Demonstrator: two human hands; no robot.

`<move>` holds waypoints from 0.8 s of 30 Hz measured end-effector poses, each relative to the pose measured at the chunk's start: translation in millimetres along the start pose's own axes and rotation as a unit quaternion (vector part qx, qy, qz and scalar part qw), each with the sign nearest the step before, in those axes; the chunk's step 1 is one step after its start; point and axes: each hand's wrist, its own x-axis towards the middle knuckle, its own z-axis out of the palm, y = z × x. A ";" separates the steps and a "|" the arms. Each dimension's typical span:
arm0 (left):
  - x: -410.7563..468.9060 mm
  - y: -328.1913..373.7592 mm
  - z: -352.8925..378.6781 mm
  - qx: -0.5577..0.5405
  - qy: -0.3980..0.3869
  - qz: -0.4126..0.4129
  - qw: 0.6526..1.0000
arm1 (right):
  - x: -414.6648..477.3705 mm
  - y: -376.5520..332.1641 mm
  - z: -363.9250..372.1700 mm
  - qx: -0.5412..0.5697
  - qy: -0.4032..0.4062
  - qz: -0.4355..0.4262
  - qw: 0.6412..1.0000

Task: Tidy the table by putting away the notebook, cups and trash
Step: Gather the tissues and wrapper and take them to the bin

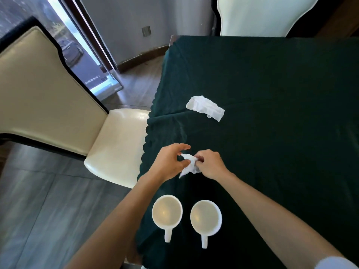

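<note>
**Both hands on a crumpled tissue at the worktop's left edge**

The right hand [210, 165] has its grip closed around a crumpled white tissue [189, 165], fingers curled over one end of it. The left hand [171, 165] meets it from the other side with a looser grip: thumb and forefinger pinch the tissue's near end while the remaining fingers stay spread and curved above it. The tissue hangs between the two hands, its lower tail drooping toward the dark green cloth [281, 133] that covers the worktop (whether the tail touches the cloth cannot be told).

Further from the person, well apart from the hands, a second tissue [206, 108] lies flat and rumpled on the cloth near the left edge.

Closer to the person, two white cups stand upright side by side, near each other but not touching. The left cup [167, 211] sits just beside the edge of the cloth, the right cup [206, 215] next to it. Both have their handles pointing toward the person, and both look empty.

A cream chair [116, 148] with dark trim stands left of the worktop, its seat tucked against the scalloped hem of the cloth. Another pale chair back [262, 14] shows at the far side.
</note>
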 end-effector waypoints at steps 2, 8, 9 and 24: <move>9.8 -5.4 -0.5 0.019 -0.027 0.005 0.999 | 3.0 -4.4 -6.0 0.069 -0.026 -0.005 0.997; 30.0 -9.3 6.5 -0.117 -0.009 -0.023 0.993 | 16.7 -18.9 -37.6 0.341 0.006 -0.054 0.938; 32.8 -7.9 8.5 -0.175 0.007 -0.043 0.984 | 20.2 -20.7 -41.0 0.364 0.023 -0.054 0.930; 47.1 10.2 9.6 -0.454 0.094 -0.118 0.878 | 63.4 -14.8 -61.7 0.289 0.043 -0.095 0.952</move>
